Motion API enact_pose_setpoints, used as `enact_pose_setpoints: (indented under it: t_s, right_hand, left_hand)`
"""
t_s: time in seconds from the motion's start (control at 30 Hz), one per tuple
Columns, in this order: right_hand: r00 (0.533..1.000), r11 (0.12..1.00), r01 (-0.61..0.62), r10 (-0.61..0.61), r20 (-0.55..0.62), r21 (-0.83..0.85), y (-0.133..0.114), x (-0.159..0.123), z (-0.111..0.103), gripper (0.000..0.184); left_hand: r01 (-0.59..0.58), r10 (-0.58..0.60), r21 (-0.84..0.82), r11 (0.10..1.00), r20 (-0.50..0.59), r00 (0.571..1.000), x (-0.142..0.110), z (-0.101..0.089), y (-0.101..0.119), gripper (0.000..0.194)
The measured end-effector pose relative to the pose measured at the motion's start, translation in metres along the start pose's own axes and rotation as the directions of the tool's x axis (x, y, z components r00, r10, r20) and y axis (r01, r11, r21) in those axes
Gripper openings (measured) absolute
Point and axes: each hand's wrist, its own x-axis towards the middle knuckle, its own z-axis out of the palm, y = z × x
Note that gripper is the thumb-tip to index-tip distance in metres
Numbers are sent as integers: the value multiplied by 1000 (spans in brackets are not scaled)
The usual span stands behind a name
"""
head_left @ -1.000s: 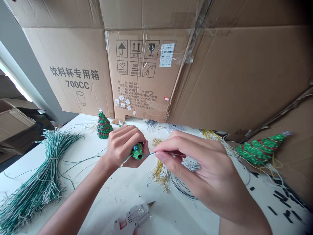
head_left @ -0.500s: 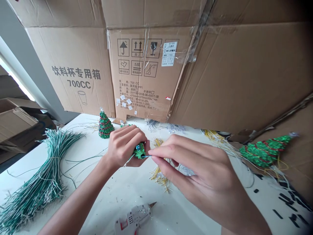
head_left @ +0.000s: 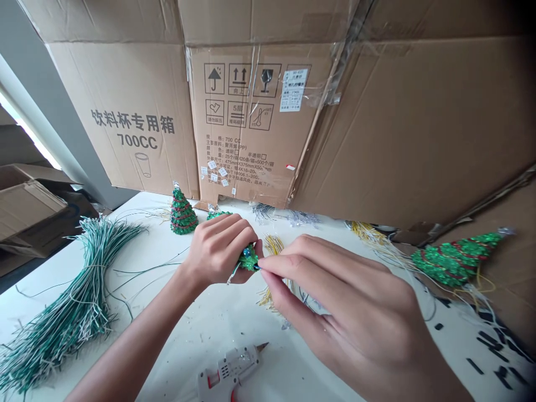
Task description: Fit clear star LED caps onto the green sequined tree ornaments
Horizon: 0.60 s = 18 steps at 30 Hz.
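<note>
Beyond the glue gun (head_left: 229, 371), above the counter (head_left: 184, 346), the left hand (head_left: 221, 248) is wrapped around a green tinsel piece (head_left: 250, 260) fitted with a blue ball (head_left: 247, 252). The right hand (head_left: 335, 290), beyond and to the right of the glue gun, pinches a thin blue wire (head_left: 257, 267) between thumb and forefinger at the exposed end of the piece.

Compared with the first frame, the gap has closed: there, a length of wire spans the space between the right fingertips and the piece; now the fingertips are at the piece, and only a trace of wire shows. How far the wire enters is hidden. Both hands sit slightly farther right in the view. The glue gun remains on the counter, nozzle toward the far right.

Orientation of the tinsel piece: the exposed end faces right, toward the right fingertips, and partly toward the viewer. The long axis appears to run back leftward into the fist; the remaining length is covered.

Left of the glue gun lies a tied bundle of green and white wires (head_left: 90, 279). Far beyond it, slightly left, an upright tinsel tree (head_left: 183, 212) stands, silver tip uppermost.
</note>
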Motion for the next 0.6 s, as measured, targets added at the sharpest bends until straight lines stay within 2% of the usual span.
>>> enact_pose_setpoints:
  t_s: [0.3, 0.6]
  right_hand:
    - [997, 993, -73, 71, 27, 93, 7, 2, 4, 19]
    - [997, 996, -66, 64, 31, 58, 5, 0, 1, 21]
  left_hand:
    - [-5, 4, 14, 1000, 19, 1000, -1, 0, 0, 11]
    - [6, -6, 15, 1000, 14, 1000, -2, 1, -2, 10]
